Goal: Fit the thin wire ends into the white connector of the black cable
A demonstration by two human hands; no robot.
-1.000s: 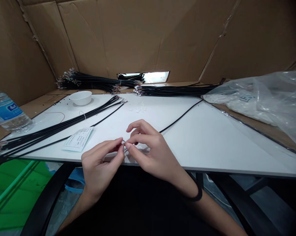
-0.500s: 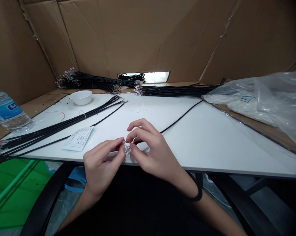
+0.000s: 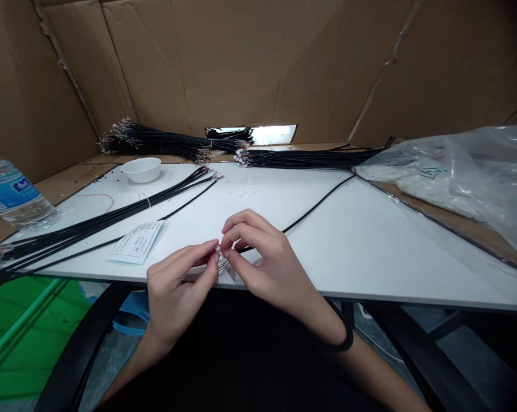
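Right hand (image 3: 264,260) drew nearer the white connector (image 3: 217,249) pinched by left hand (image 3: 176,280).
Right grip was unclear, near the table's front edge (image 3: 413,298).

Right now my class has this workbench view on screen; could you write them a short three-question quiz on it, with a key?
1. True or false: the white bowl lies to the right of the plastic bag in the picture.
2. What does the left hand pinch between its fingertips?
3. Fill in the colour: the water bottle has a white-marked ____ label.

Key:
1. False; the white bowl is to the left of the plastic bag.
2. A small white piece.
3. Blue.
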